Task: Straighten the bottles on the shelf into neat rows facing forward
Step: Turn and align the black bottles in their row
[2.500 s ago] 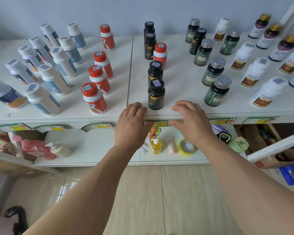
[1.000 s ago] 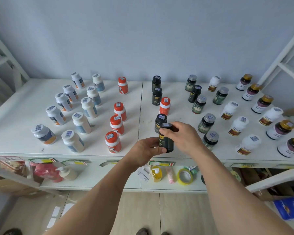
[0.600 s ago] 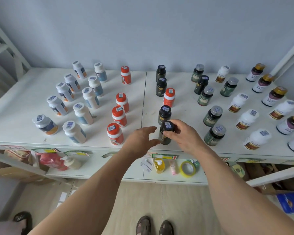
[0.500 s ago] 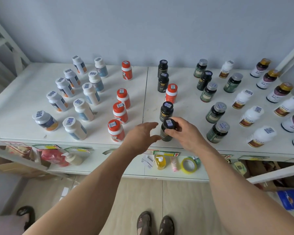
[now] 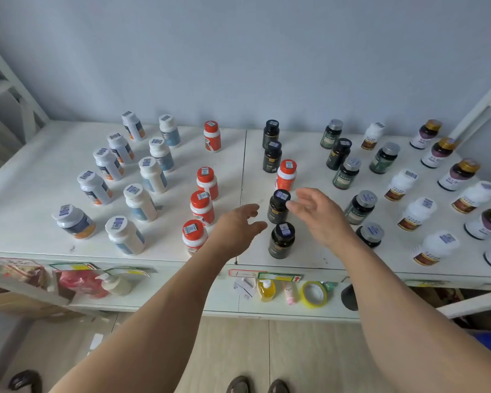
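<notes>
head view, from the widest thing down: the white shelf fills the middle band of the frame and carries bottles in loose columns that run from the front edge back toward the wall, white ones at left, orange-capped ones left of centre, dark ones at centre, green, white and gold-capped ones at right. the dark column at centre is the one in hand, and its line is broken by an orange-capped bottle standing just right of it, in the gap between the back pair and the front pair. both forearms come up from the bottom of the frame. the left hand hovers with fingers loosely spread and holds nothing, just left of the column. the right hand is likewise unclenched and empty, its fingertips beside the cap of the second dark bottle, whether touching i cannot tell. that bottle stands upright, its long axis vertical, directly behind the front dark bottle, which sits near the shelf edge between the two wrists. the right hand is the nearer to the second bottle, so i judge it best placed to turn it next.
</notes>
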Tool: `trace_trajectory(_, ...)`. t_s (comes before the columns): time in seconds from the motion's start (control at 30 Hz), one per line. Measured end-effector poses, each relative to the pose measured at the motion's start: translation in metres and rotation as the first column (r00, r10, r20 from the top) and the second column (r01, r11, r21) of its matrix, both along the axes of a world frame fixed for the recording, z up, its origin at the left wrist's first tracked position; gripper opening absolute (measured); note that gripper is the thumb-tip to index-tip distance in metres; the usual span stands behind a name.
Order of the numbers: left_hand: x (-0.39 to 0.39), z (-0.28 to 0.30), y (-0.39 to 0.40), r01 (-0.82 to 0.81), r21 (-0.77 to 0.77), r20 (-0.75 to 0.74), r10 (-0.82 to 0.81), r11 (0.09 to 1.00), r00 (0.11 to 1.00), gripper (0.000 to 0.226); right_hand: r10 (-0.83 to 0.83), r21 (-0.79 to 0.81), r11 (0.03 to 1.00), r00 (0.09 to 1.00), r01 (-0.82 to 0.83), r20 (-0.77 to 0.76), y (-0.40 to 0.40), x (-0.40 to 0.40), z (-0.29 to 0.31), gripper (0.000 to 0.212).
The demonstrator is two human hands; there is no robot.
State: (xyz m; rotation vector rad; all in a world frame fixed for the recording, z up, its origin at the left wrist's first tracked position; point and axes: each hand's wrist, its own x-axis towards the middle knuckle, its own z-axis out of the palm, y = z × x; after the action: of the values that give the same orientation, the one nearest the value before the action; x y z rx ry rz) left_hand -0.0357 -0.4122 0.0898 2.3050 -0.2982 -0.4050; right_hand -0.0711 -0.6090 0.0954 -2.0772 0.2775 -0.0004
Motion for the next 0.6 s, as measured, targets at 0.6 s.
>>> trace_trajectory(0.6,0.044,-0.014,-0.029,0.025,-0.105,-0.215,-0.047,0.994,0.975,0.058,0.183,-0.115,0.975,0.979,-0.192,-0.090,-0.018,0.067,-0.004,0.046)
